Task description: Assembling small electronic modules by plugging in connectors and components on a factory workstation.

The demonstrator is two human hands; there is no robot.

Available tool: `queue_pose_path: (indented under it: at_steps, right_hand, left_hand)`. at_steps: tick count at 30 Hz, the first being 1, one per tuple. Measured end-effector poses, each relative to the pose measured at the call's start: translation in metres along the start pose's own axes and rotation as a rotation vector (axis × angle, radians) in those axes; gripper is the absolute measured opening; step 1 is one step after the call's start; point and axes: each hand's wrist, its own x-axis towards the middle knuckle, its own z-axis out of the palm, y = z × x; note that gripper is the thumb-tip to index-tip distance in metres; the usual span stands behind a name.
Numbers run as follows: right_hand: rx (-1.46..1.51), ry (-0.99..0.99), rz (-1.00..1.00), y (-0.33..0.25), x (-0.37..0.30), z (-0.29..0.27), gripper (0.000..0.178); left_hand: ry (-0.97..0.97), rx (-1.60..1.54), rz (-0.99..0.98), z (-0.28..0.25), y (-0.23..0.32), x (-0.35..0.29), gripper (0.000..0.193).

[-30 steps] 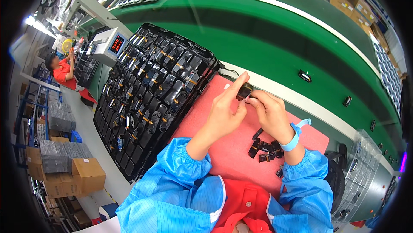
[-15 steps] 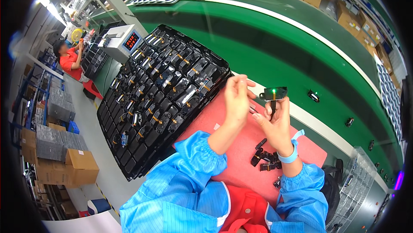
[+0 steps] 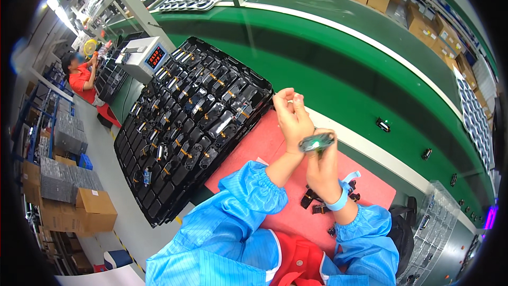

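Note:
My right hand (image 3: 324, 168) grips a small black electronic module (image 3: 316, 142), smeared by motion, with a green light glowing on it. The module sits right against the wrist side of my left hand (image 3: 294, 125). That left hand is raised, its fingers loosely bent and apart, and nothing shows between them. Below my right wrist, a heap of small black parts (image 3: 312, 197) lies on a pink foam mat (image 3: 248, 156), partly hidden by the forearm. To the left, a black compartment tray (image 3: 153, 201) carries rows of black modules with orange ribbon strips.
Behind the tray stands a grey meter box (image 3: 142, 60) with a red display. Beyond the mat runs a green conveyor belt (image 3: 328, 82), bearing several modules, one of them lit green (image 3: 383, 125). Co-workers in red (image 3: 82, 77) are at the far left and top. Clear plastic trays (image 3: 431, 233) stand at right.
The module in my right hand has moved left and down, and turned so it shows edge-on. My left hand has shifted slightly, now close beside it. The whole view has tilted a little.

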Motion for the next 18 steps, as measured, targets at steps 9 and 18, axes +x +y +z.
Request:
queue_pose_path:
  at_steps: [9,18]
  right_hand:
    - [0.029,0.010,0.089,-0.010,0.008,-0.007,0.016]
    - [-0.035,-0.099,0.222,0.006,0.033,-0.048,0.009]
  left_hand:
    - [-0.147,0.107,0.097,-0.007,-0.006,0.016,0.017]
    - [-0.680,0.207,0.450,-0.035,0.025,0.010,0.028]
